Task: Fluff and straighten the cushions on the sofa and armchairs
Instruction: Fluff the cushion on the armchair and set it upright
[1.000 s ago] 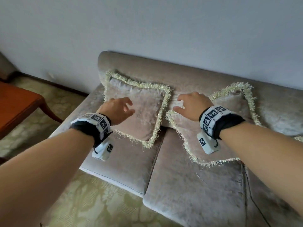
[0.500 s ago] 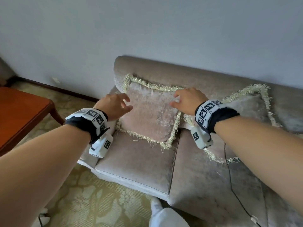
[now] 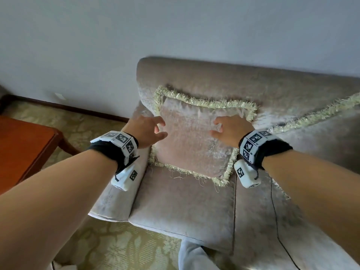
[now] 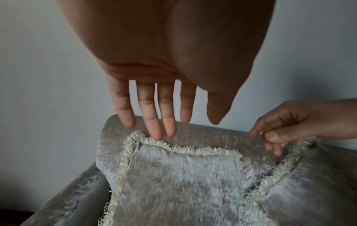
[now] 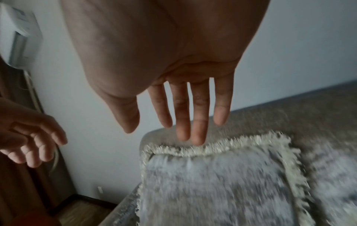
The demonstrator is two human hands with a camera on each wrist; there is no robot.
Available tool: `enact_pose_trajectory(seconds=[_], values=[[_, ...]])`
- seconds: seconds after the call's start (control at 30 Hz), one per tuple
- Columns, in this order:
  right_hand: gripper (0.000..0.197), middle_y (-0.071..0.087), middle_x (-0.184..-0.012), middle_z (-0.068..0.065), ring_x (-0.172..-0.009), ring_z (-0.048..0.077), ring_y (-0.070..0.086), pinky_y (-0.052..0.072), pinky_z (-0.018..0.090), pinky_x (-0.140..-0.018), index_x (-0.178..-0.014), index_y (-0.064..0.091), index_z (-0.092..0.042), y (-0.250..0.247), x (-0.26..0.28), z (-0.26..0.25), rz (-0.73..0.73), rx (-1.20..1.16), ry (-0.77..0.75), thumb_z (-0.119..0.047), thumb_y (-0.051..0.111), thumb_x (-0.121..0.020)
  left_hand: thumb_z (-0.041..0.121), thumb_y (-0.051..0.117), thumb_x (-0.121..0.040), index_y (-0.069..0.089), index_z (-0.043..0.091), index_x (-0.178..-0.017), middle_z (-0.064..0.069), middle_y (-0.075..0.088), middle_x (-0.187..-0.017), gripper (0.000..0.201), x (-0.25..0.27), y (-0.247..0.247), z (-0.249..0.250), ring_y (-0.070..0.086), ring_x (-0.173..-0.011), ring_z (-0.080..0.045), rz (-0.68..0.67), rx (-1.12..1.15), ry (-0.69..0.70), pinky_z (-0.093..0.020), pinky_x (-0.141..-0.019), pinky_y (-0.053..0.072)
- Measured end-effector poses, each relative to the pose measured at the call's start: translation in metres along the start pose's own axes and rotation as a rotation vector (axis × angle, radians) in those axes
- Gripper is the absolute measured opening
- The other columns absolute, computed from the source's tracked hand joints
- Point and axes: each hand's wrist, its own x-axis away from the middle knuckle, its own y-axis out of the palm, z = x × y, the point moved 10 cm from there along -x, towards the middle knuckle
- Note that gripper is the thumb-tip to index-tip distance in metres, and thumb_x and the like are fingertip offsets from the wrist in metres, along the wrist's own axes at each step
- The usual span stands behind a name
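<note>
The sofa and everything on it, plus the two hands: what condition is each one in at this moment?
Left cushion: propped against the sofa back, nobody gripping it.
Right cushion: lying slanted, mostly out of frame.
Sofa: against the wall, both cushions on it.
Left hand: open, fingers spread, at the cushion's left edge.
Right hand: open, over the cushion's right side; contact unclear.

Soft, even daylight fills the head view, with faint shadow under the left hand [image 3: 145, 131] and right hand [image 3: 230, 131] and wide-angle bending at the edges. Both wrist views are dimmer, palms dark against the pale wall. Motion blur smears the cushion [image 5: 222, 183] below the right fingers.
</note>
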Motion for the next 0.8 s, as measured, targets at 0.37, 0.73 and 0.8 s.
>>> enact_pose_trajectory(seconds=[0.37, 0.73, 0.8], values=[[0.075, 0.059, -0.133, 0.003, -0.119, 0.021, 0.059, 0.052, 0.041, -0.096, -0.147, 0.045, -0.030, 0.140, -0.046, 0.093, 0.237, -0.410, 0.242, -0.075, 0.046, -0.087, 0.068, 0.054, -0.085, 0.035, 0.051, -0.149, -0.003, 0.042, -0.147, 0.069, -0.134, 0.134, -0.067, 0.057, -0.116, -0.025, 0.097, 0.116, 0.151, -0.047, -0.085, 0.056], [0.081, 0.016, -0.158, 0.020, -0.148, 0.034, 0.020, 0.033, 0.053, -0.116, -0.154, 0.021, -0.054, 0.248, -0.096, 0.163, 0.876, -0.620, 0.454, -0.060, 0.059, -0.082, 0.056, 0.084, -0.057, 0.030, 0.037, -0.152, -0.023, 0.014, -0.155, 0.111, -0.236, 0.240, -0.151, 0.020, -0.148, -0.043, 0.562, 0.598, 0.066, -0.037, -0.124, 0.021], [0.088, 0.008, -0.163, 0.019, -0.152, 0.034, 0.013, 0.027, 0.047, -0.121, -0.158, 0.017, -0.044, 0.269, -0.107, 0.169, 0.846, -0.677, 0.477, -0.050, 0.060, -0.081, 0.056, 0.081, -0.055, 0.019, 0.041, -0.154, -0.026, 0.013, -0.159, 0.118, -0.247, 0.253, -0.156, 0.017, -0.151, -0.038, 0.513, 0.664, 0.061, -0.018, -0.122, 0.015]])
